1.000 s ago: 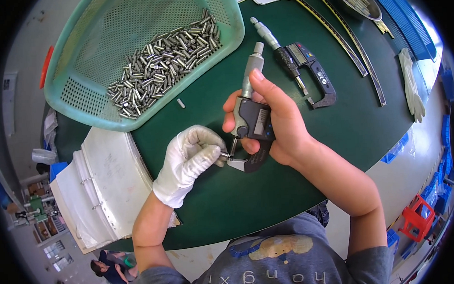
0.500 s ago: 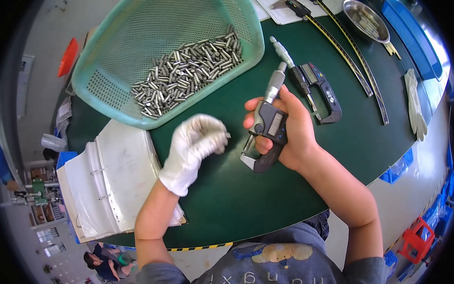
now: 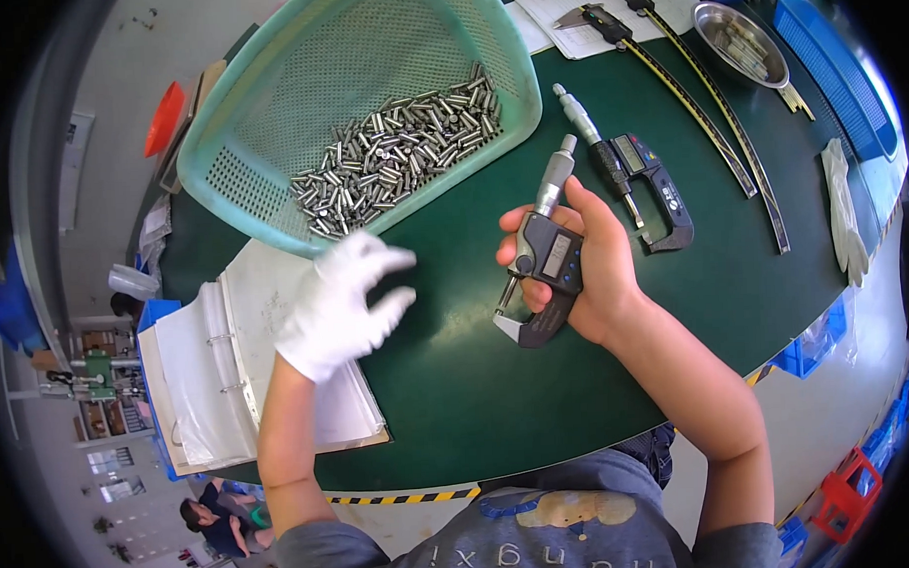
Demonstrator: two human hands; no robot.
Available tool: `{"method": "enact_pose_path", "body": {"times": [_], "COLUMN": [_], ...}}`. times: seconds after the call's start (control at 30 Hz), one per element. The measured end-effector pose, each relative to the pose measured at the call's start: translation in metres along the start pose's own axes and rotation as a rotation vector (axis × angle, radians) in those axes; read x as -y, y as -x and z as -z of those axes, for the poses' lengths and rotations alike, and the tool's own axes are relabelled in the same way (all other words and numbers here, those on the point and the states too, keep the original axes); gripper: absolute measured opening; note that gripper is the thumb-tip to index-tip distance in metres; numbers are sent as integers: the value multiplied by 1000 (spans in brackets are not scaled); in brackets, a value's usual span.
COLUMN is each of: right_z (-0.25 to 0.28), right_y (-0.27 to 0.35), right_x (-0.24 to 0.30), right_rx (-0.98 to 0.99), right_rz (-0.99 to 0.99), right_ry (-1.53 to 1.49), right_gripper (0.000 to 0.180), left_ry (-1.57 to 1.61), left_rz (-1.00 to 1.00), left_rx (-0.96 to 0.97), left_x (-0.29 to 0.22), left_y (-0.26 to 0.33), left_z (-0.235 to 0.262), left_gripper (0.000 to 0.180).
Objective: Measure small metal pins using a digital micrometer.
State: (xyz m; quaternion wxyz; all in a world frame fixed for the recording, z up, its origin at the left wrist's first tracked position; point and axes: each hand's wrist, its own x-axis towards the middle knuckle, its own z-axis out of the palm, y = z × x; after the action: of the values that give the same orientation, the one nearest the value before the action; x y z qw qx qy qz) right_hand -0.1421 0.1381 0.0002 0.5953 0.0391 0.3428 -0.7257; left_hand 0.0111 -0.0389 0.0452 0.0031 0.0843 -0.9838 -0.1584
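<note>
Right hand (image 3: 584, 264) wraps around a digital micrometer (image 3: 542, 253), holding it upright above the middle of the green worktop (image 3: 458, 384), thumb on the frame by the display. Its anvil gap looks empty now; a second ago the gloved left hand (image 3: 340, 303) was at that gap with its fingertips pinched, seemingly on a pin. That hand has since pulled away to the left and opened, fingers spread, nothing visible in it, hovering between the micrometer and the ring binder (image 3: 227, 372). To my eye one measurement is finished and the hand is heading for another piece. Beyond it on the far left sits the teal basket (image 3: 269, 120) with its heap of steel pins (image 3: 400, 151). Right of the micrometer lies a second micrometer (image 3: 631, 168), then long calipers (image 3: 709, 125), a metal dish (image 3: 741, 44) and a spare glove (image 3: 842, 210).
</note>
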Motion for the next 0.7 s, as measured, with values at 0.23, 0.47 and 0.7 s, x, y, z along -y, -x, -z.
{"method": "enact_pose_path", "body": {"times": [0.23, 0.47, 0.7], "right_z": [0, -1, 2], "right_y": [-1, -2, -3], "right_x": [0, -7, -7], "right_rx": [18, 99, 140], "right_rz": [15, 81, 123], "right_ry": [43, 154, 163], "right_gripper": [55, 57, 58], "left_ry": [-309, 731, 419], "left_rz": [29, 239, 76], "left_rx": [-87, -111, -249], "left_x": [-13, -22, -29], "left_y": [19, 0, -11], "left_z": [-34, -37, -49], "left_gripper": [13, 20, 13]}}
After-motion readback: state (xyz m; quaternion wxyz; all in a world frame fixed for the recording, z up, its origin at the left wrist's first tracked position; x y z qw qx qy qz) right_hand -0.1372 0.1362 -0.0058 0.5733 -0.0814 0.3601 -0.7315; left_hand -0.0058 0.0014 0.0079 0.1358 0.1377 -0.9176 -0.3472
